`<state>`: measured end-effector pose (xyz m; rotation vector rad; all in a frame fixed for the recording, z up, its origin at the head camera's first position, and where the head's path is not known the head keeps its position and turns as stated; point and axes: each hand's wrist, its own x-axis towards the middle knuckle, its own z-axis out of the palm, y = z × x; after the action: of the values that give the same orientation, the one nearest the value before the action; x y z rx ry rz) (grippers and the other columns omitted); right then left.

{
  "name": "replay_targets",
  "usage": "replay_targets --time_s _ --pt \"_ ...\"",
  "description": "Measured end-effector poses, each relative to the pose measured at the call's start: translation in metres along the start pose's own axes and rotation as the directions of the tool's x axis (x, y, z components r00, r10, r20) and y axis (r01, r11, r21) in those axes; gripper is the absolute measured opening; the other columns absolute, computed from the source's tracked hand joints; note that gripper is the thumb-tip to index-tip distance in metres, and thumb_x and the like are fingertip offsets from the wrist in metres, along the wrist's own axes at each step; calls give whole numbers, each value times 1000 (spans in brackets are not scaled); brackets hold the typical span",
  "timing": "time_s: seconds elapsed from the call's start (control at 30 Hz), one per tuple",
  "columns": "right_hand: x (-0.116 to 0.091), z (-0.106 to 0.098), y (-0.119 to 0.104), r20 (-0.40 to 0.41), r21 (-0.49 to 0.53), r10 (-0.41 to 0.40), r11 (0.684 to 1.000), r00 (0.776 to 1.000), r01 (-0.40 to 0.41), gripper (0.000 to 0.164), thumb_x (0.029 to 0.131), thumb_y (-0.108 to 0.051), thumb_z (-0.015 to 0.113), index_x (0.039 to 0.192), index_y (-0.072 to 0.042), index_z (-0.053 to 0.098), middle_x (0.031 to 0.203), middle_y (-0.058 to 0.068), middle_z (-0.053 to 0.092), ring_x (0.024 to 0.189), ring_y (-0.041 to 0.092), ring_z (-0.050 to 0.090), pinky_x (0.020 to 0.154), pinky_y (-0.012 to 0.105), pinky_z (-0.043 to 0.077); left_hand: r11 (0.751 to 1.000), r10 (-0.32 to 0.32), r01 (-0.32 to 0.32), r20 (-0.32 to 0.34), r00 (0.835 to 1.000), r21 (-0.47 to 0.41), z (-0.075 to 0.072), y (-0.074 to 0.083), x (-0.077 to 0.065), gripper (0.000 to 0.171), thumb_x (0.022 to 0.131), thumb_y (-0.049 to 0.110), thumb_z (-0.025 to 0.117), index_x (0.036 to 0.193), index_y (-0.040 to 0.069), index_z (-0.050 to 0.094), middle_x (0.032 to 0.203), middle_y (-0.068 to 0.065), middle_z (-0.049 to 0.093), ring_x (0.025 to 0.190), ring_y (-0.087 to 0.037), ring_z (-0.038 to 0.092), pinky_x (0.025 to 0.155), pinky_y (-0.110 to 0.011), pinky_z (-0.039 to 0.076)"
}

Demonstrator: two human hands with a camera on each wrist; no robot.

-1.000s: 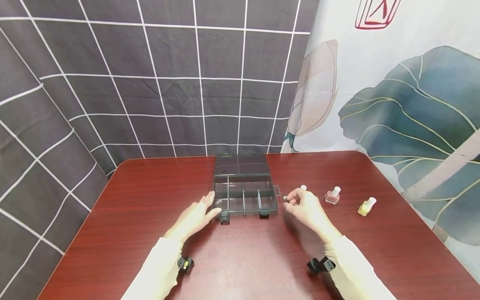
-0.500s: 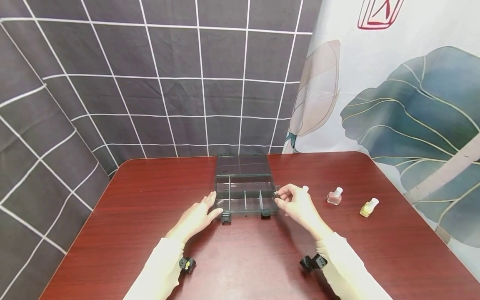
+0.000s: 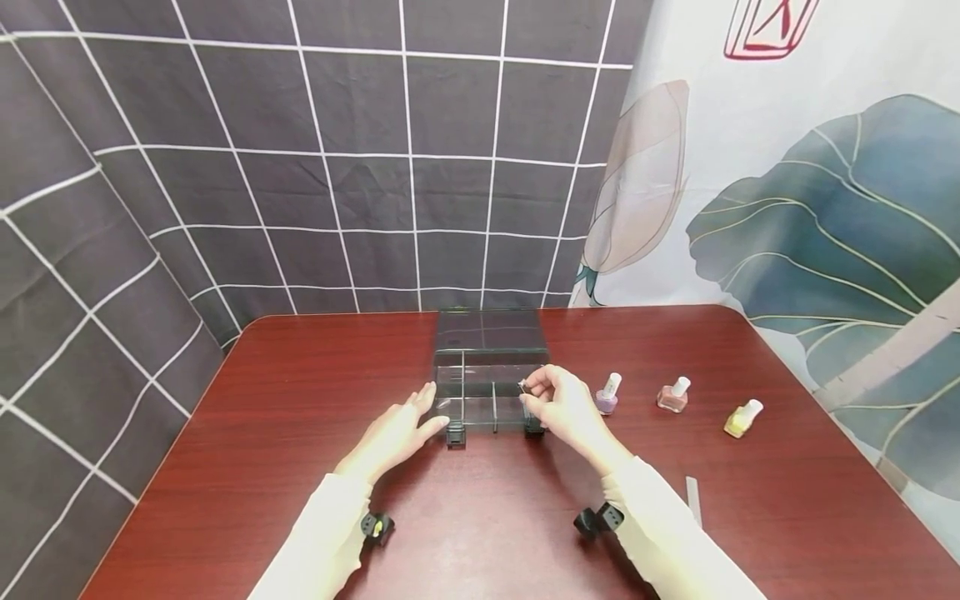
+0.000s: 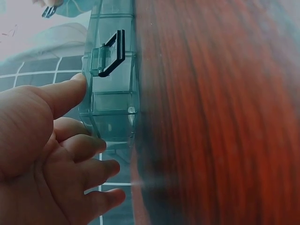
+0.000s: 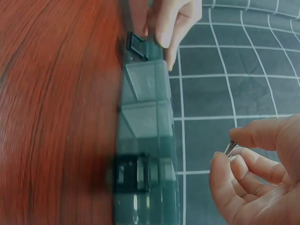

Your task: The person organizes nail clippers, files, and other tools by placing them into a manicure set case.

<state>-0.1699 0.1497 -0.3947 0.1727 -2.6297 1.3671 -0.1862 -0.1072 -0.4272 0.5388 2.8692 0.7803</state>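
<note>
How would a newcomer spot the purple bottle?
On the red-brown table, find the open see-through box, with the right hand over its right end. Just right of that hand sits the white-capped purple bottle. Farther right come a pink bottle and a yellow bottle; only this one is purple and leftmost.

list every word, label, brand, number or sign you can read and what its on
No whole word, brand or number is readable.
Red sign on the pale curtain: cut off by the top edge; strokes resemble "人", uncertain.
Purple bottle: any mark is too small to read.
Pink bottle, yellow bottle: nothing legible.
Storage box: no lettering visible.
</note>
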Motion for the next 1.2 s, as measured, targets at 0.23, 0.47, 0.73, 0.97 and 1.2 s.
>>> replay_targets --time_s 0.23,0.47,0.73,0.97,1.2 --pt "5 18 -2 3 13 -35 999 999 35 14 76 -4 72 85 -7 61 73 2 57 56 11 53 46 25 47 1000 5 -6 7 1000 26 1 1 0 64 94 42 51 143 6 35 147 -9 33 132 -28 33 101 -49 32" --pt "10 30 -5 0 59 -20 998 1000 20 13 76 -3 71 84 -6 61 73 2 57 55 13 53 45 26 48 999 1 0 -9 1000 40 2 1 1 63 93 43 51 143 6 36 147 -9 34 131 -28 35 99 -49 34" --pt "16 47 -10 16 95 5 995 1000 -6 12 76 -4 71 83 -5 61 72 2 58 50 10 53 44 26 48 999 -16 17 -14 1000 28 2 3 0 64 93 43 52 144 7 36 147 -8 33 131 -29 36 99 -50 35" --pt "23 58 -16 -13 -2 -61 998 998 61 12 73 -7 73 80 -7 63 69 -2 59 58 8 53 56 25 46 1000 -3 4 -26 1000 31 2 3 0 64 93 43 52 144 7 36 147 -9 34 130 -29 37 97 -50 36" --pt "25 66 -16 -9 -17 -68 998 998 68 13 72 -5 73 79 -7 63 67 -2 59 59 9 53 58 25 46 999 5 -4 -31 1000 39 2 2 -1 63 93 42 52 142 5 37 146 -10 35 129 -29 39 96 -49 37"
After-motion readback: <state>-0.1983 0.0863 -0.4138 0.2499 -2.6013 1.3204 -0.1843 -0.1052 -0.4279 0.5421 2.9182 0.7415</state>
